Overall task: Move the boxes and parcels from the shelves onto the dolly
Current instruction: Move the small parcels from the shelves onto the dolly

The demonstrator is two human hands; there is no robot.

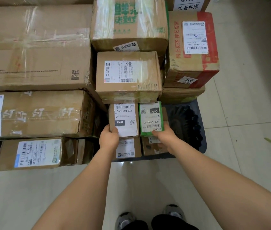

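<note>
Grey sneakers (174, 211) and both bare forearms fill the lower part of my view, and beyond them the two hands are on two small parcels above the dark dolly platform (186, 123). My left hand (109, 138) grips the near edge of the small brown cardboard parcel with the white "060" label (124, 119), fingers curled under it and thumb on top. My right hand (163, 136) pinches in the same way the near edge of the small parcel with the green-bordered label (150, 118) just beside it. Both parcels look light and stiff, I think, since each is taken by one hand only; the glossy labels may be slippery, so a hold on the cardboard edges seems safer. They touch the medium taped brown box (128, 75) behind them. I cannot tell if they already rest on the lower small parcels (128, 149) or hang a little above. The shelves are not visible, the large boxes at left are cut off by the frame, and most of the dolly is hidden under cartons.
</note>
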